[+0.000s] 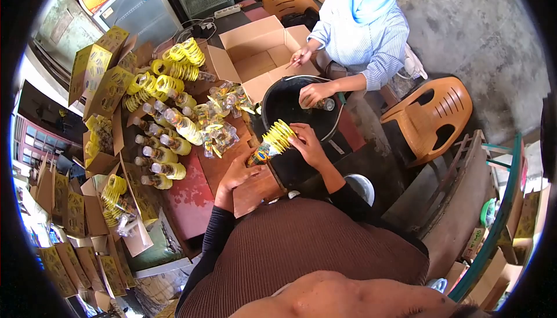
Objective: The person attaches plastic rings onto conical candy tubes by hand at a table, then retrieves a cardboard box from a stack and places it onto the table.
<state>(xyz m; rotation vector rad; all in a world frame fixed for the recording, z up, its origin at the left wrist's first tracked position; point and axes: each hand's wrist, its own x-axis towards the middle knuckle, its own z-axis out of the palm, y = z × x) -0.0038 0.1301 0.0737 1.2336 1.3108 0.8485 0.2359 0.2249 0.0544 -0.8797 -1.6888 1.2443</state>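
Note:
A small bottle with a colourful label (260, 154) lies tilted between my hands, a stack of thin yellow rings (279, 136) around its upper part. My left hand (240, 174) is closed on the labelled end, above a brown wooden board (258, 192). My right hand (307, 145) is closed on the rings at the other end. Left of my hands lies a pile of clear-wrapped pieces with yellow parts (219, 135). A black bucket (268, 100) stands just beyond my right hand.
Across the bucket a person (360, 39) holds a bottle (325, 104) over it. An open cardboard box (255, 51) stands beside the bucket. Several capped bottles (162, 154) and ring-stacked bottles (174, 65) cover the table's left. Orange chairs (449, 106) stand at the right.

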